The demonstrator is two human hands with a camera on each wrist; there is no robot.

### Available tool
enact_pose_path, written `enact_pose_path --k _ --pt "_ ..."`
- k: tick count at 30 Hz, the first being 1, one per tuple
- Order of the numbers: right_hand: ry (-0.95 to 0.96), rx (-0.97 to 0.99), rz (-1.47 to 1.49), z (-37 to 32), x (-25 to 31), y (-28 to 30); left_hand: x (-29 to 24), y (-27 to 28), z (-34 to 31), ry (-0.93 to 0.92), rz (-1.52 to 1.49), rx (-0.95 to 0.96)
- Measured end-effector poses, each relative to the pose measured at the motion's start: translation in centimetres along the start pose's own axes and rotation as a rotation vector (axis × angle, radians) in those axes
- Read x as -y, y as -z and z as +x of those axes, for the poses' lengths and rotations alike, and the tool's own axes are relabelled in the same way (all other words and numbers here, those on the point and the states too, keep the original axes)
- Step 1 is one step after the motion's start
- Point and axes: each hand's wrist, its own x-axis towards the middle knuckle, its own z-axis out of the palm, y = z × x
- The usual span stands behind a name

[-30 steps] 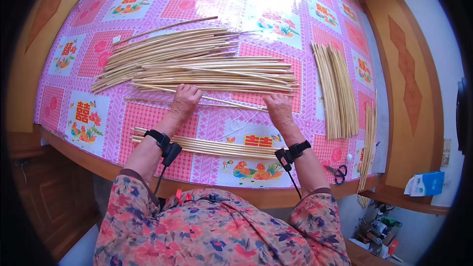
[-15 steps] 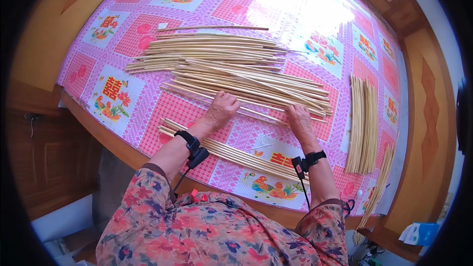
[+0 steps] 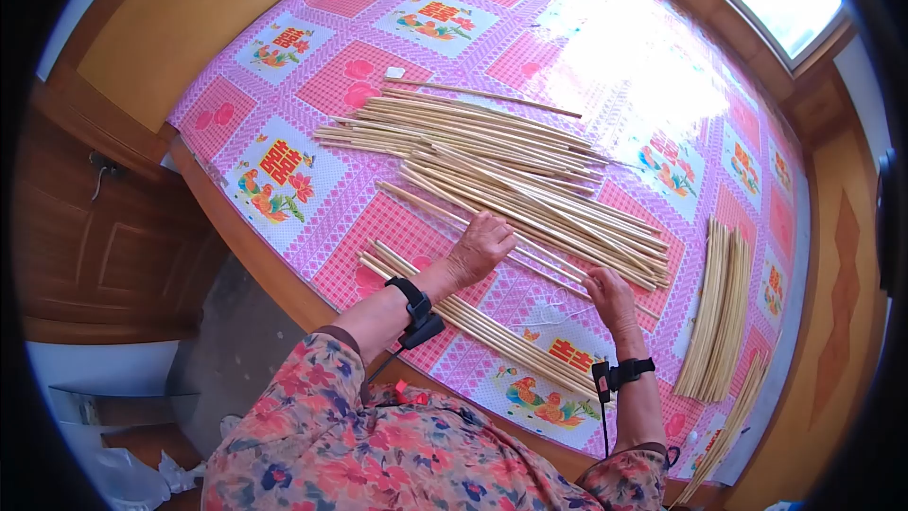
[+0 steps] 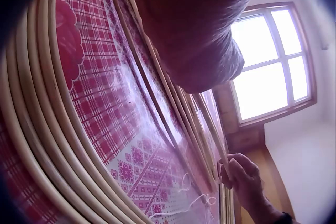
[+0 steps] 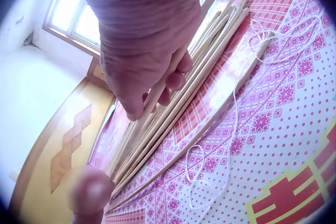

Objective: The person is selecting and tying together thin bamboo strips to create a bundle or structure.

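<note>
Both hands are on one thin pale stick (image 5: 157, 90) in front of a pile of sticks (image 3: 539, 203). The left hand (image 3: 482, 248) lies over the stick's left part with fingers curled, their tips hidden; in the left wrist view the stick comes out from beneath this hand (image 4: 194, 40). Farther right, the right hand (image 3: 610, 295) pinches the stick near its right end; its thumb and fingers (image 5: 176, 81) show round it in the right wrist view. Another stick (image 3: 416, 199) lies on the tablecloth beside the left hand. White string (image 5: 234, 113) lies loosely near the right hand.
A row of sticks (image 3: 501, 345) lies near the table's front edge, below the forearms. Two more groups stand off to the right, one (image 3: 716, 312) beside the other (image 3: 728, 431). One stick (image 3: 482, 97) lies behind the pile, near a small white piece (image 3: 394, 72).
The head view has turned, so the table appears shifted down and right, with the window now in sight. Both hands stay on a stick just in front of the pile.
</note>
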Motion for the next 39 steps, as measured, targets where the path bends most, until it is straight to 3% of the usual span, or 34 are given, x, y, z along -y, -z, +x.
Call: enact_pose_path --k 5,7,8,9,11,12,16,28,33,35,39 --pt "-0.014 -0.094 0.016 0.0 -1.1 0.2 -1.0 2.2 -0.1 0.05 -0.171 -0.04" --pt "-0.003 -0.104 0.053 -0.1 -1.3 0.6 -1.3 2.3 -0.8 0.232 -0.327 -0.109" --pt "-0.006 -0.101 0.072 -0.2 -1.2 0.7 -0.9 1.6 -1.5 0.466 -0.594 0.016" --pt "-0.013 -0.098 0.073 -0.4 -1.2 0.6 -0.8 1.5 -1.6 0.468 -0.599 0.022" --pt "-0.043 -0.039 0.192 -0.5 -1.1 0.6 -0.2 1.0 -1.6 1.192 -1.648 0.146" --pt "0.009 -0.071 0.206 -0.6 -0.7 0.6 -0.2 1.0 -1.3 1.197 -1.654 0.153" --pt "0.015 0.03 0.117 -1.1 0.0 0.6 -0.1 0.8 -0.3 1.056 -2.059 -0.123" --pt "0.11 0.047 -0.002 -1.5 -0.1 1.2 -1.2 1.1 -0.3 1.196 -1.887 -0.162" --pt "0.1 0.003 -0.082 -1.3 1.4 1.6 -1.0 0.6 -1.1 1.135 -1.908 -0.169" --pt "0.186 -0.151 -0.119 -1.1 2.8 1.1 -1.1 0.3 -1.3 1.12 -1.932 -0.155" --pt "0.339 -0.194 -0.229 -0.7 3.9 -1.0 -1.7 0.3 -1.9 1.224 -1.91 -0.176"
